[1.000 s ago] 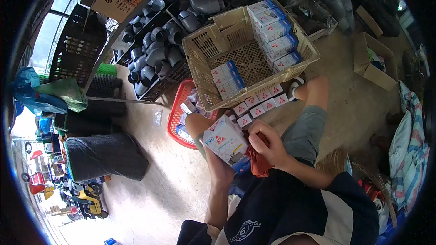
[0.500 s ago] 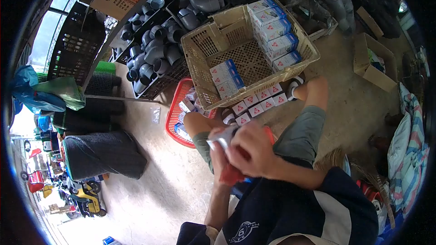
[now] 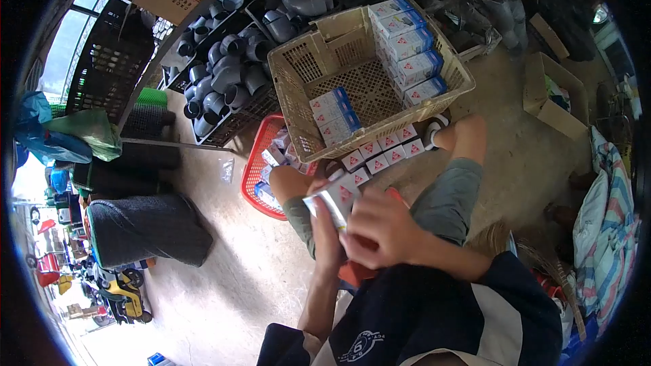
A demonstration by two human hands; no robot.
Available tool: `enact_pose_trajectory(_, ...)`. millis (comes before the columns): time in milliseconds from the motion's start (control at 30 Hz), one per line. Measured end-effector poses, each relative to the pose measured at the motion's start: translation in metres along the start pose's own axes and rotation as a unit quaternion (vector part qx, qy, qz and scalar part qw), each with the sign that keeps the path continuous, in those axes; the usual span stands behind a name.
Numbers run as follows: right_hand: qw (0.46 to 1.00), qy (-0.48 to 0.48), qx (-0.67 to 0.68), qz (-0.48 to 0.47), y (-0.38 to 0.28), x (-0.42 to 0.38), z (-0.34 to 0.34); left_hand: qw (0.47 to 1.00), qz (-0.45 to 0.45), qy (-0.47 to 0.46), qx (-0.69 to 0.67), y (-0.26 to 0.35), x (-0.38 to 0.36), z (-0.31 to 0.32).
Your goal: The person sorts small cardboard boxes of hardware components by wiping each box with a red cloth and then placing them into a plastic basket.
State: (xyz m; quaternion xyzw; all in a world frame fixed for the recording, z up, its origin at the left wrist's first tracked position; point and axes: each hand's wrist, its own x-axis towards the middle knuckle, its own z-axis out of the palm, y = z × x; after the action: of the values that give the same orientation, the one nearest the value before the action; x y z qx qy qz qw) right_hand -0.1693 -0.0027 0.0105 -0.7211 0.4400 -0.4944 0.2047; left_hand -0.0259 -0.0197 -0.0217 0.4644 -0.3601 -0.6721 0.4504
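A small white box [image 3: 337, 198] with a red mark is in front of my lap. My left hand [image 3: 325, 234] grips it from the left side. My right hand [image 3: 380, 230] is at its lower right end, blurred, with fingers curled; whether it pinches anything is hidden. Something red [image 3: 354, 274] shows beneath my hands. Ahead, a beige crate [image 3: 296, 125] holds stacked white-and-blue boxes [image 3: 415, 44] along its right side and a smaller group [image 3: 333, 115] at its near left. Rows of white boxes [image 3: 375, 163] lie on the floor between my feet.
A red basket [image 3: 252, 175] with small boxes stands left of my knee. Grey pipe elbows [image 3: 227, 74] fill black crates at the upper left. A rolled dark mesh [image 3: 146, 230] lies left. An open cardboard box [image 3: 557, 95] and a striped sack [image 3: 607, 230] are at right.
The small box in my left hand now shows its white face with the red mark more clearly. My right hand has shifted slightly, and the view has moved a little.
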Motion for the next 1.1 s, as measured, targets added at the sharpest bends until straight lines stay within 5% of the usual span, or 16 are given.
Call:
enact_pose_trajectory(67,0.998,0.018,-0.032,0.05,0.018,0.017,-0.009,0.987,0.028,-0.073,0.141,-0.023,-0.012,-0.005)
enact_pose_trajectory(233,0.999,-0.019,0.025,-0.038,0.006,0.006,0.003,0.999,-0.01,0.009,-0.048,-0.013,0.006,-0.011)
enact_pose_trajectory(333,0.998,-0.02,0.062,0.012,0.009,-0.013,0.01,0.978,-0.044,0.031,-0.201,0.005,0.012,-0.016)
enact_pose_trajectory(467,0.943,0.057,0.201,0.258,0.016,-0.006,0.003,0.987,-0.013,0.007,-0.162,0.003,-0.002,0.011)
enact_pose_trajectory(600,0.872,0.099,0.331,0.348,0.029,-0.01,0.004,0.997,0.0,-0.033,-0.068,-0.003,-0.006,0.009)
enact_pose_trajectory(833,0.917,0.212,0.155,0.3,0.018,-0.008,0.008,0.989,0.016,-0.061,0.135,0.019,-0.002,0.013)
enact_pose_trajectory(967,0.948,0.199,0.149,0.198,0.026,-0.006,0.016,0.985,-0.027,-0.04,-0.165,-0.003,-0.011,0.013)
enact_pose_trajectory(1100,0.988,0.068,0.101,0.094,-0.008,-0.005,0.01,0.847,-0.092,-0.098,-0.514,-0.057,0.012,-0.046)
